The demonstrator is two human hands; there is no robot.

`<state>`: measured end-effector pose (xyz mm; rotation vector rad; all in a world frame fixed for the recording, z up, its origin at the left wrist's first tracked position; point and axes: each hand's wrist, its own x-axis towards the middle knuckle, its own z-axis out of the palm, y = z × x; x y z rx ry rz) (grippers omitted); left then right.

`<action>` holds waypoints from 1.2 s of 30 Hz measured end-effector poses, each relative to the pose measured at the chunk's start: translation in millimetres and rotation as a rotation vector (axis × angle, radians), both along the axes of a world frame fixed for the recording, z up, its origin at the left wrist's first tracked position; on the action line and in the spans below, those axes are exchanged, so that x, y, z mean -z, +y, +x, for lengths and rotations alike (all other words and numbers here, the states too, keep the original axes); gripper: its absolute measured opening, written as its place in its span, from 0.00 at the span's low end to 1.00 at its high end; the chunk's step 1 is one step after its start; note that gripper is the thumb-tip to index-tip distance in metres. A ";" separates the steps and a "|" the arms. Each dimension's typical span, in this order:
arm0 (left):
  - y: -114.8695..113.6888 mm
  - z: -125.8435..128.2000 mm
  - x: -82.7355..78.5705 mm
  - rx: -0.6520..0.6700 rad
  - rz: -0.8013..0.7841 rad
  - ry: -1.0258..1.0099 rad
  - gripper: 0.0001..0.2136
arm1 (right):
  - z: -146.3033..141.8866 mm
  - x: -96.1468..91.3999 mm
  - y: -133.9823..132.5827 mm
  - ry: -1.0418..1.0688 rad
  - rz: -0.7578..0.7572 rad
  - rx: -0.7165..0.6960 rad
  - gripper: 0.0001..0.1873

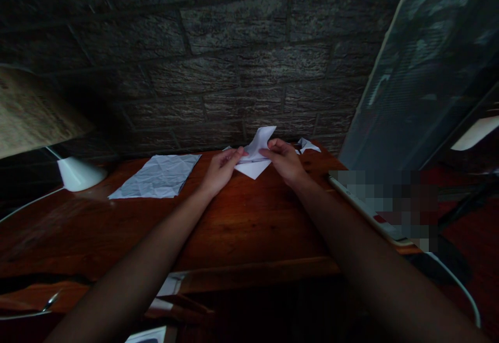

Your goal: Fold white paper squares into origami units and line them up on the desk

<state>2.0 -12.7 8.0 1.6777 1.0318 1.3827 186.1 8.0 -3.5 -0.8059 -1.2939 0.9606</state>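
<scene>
Between my two hands is a piece of folded white paper (254,169), held a little above the wooden table (249,228). One flap of it stands up toward the wall, and a pointed corner hangs down toward me. My left hand (223,169) pinches its left side with the thumb on top. On the right side, my right hand (286,161) grips it between thumb and bent fingers. A creased sheet of paper (158,176) lies flat to the left of my left hand. Behind my right hand sits a small folded paper piece (307,145).
At the far left stands a lamp with a white base (80,174) and a woven shade (35,109). A stone-block wall (234,62) rises behind the table. A blurred-out flat object (382,208) lies at the table's right edge. An open drawer (183,301) shows below the front edge.
</scene>
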 end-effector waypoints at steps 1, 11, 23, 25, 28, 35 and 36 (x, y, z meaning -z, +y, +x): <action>-1.6 0.3 -1.0 0.021 -0.007 0.006 0.21 | 0.5 0.1 0.4 -0.004 0.004 0.014 0.15; 11.6 0.1 11.5 0.032 0.081 -0.023 0.15 | -3.2 -5.3 -7.4 -0.043 -0.066 -0.080 0.12; 9.3 -0.4 9.8 0.074 0.041 -0.160 0.18 | -7.4 1.8 -7.4 -0.273 0.054 -0.222 0.10; 8.2 1.5 9.0 0.073 0.037 -0.168 0.18 | -7.3 0.6 -8.3 -0.297 0.061 -0.208 0.08; 7.9 3.6 9.5 0.017 0.042 -0.143 0.16 | -7.4 -0.8 -9.9 -0.325 0.104 -0.171 0.07; 6.3 5.4 12.2 -0.036 0.144 -0.021 0.10 | -5.1 -2.8 -11.4 -0.330 0.180 -0.098 0.07; 6.2 5.6 12.7 -0.031 0.154 -0.013 0.10 | -4.6 -3.0 -11.1 -0.321 0.185 -0.094 0.07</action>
